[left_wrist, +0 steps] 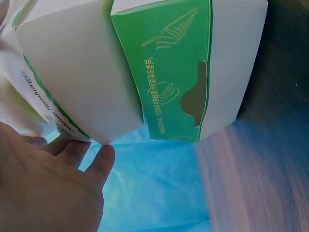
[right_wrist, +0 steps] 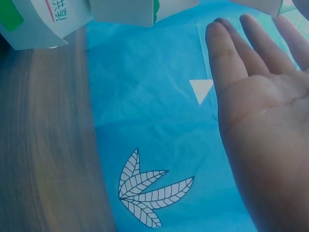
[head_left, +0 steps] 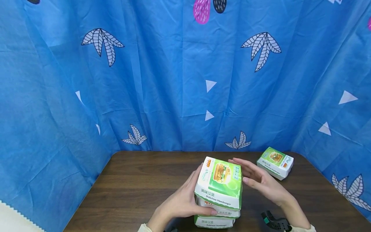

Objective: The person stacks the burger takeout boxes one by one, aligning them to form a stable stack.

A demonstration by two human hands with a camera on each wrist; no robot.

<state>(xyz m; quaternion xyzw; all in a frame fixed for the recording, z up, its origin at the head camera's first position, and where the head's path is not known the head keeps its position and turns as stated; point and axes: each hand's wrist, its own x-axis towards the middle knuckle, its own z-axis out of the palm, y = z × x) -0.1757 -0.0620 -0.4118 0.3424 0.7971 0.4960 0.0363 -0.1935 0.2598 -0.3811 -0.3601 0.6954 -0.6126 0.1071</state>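
Observation:
Several hamburger boxes stand piled at the table's near middle: a green and white top box [head_left: 221,182], a middle box [head_left: 224,211] and a bottom box [head_left: 214,222]. My left hand [head_left: 184,199] grips the stack from the left, its thumb across the middle box's front and its fingers up along the top box's side. In the left wrist view, fingertips touch a white box face [left_wrist: 77,72], beside a green box side [left_wrist: 166,82]. With fingers extended, my right hand [head_left: 265,182] is at the top box's right; whether it touches I cannot tell.
Another hamburger box [head_left: 275,162] lies at the table's back right corner. The dark wooden table [head_left: 139,180] ends at a blue patterned curtain [head_left: 174,80] behind and at both sides. A black wrist strap [head_left: 275,221] is on the right wrist.

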